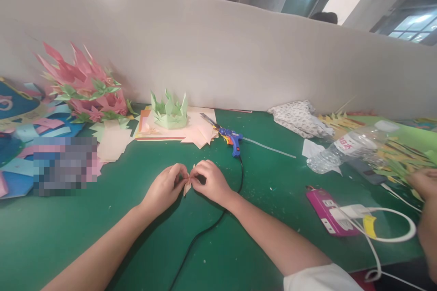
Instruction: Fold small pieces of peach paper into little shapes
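My left hand [166, 187] and my right hand [210, 182] meet over the green table [102, 218], both pinching a small folded piece of pale peach paper [187, 186] between their fingertips. The paper piece sticks out a little below the fingers. A blue glue gun [232, 139] lies just beyond my right hand, and its black cord [201, 234] runs back under my right forearm.
A green paper crown [170, 112] sits on peach sheets [198, 129]. Pink and green paper flowers [85, 86] and coloured scraps lie at the left. A water bottle [348, 148], a pink power strip [326, 211] with white cable, a cloth [297, 117]. Another person's hand [425, 182] at the right edge.
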Demonstrator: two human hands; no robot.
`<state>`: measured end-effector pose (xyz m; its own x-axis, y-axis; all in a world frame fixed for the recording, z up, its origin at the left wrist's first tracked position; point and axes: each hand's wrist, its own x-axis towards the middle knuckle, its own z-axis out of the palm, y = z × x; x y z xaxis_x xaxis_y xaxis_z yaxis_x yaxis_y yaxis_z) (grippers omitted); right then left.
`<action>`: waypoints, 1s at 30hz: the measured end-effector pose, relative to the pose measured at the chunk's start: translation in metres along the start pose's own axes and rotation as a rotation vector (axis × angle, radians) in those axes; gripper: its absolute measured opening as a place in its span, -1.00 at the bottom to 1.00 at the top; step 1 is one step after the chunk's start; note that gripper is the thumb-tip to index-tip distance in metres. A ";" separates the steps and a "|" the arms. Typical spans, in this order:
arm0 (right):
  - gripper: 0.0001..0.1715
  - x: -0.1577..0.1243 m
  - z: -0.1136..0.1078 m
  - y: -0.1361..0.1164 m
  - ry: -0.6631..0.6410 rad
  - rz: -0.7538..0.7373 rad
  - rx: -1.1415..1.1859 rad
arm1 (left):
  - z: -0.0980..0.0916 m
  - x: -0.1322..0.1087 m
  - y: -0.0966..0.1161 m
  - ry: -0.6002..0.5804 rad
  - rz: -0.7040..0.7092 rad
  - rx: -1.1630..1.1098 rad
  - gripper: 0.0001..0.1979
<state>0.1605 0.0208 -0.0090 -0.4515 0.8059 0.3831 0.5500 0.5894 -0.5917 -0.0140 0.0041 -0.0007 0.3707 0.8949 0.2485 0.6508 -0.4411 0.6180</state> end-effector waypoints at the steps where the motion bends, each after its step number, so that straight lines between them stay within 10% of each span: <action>1: -0.89 0.000 0.000 0.000 0.006 0.002 0.002 | 0.000 0.000 0.001 -0.002 0.007 -0.004 -0.91; 30: -0.86 0.000 -0.013 0.002 -0.098 -0.078 0.032 | -0.006 0.001 0.008 -0.019 -0.046 0.069 -0.99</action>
<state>0.1706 0.0224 -0.0011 -0.5599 0.7470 0.3585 0.4886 0.6471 -0.5853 -0.0127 0.0024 0.0092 0.3515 0.9132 0.2062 0.7111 -0.4037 0.5756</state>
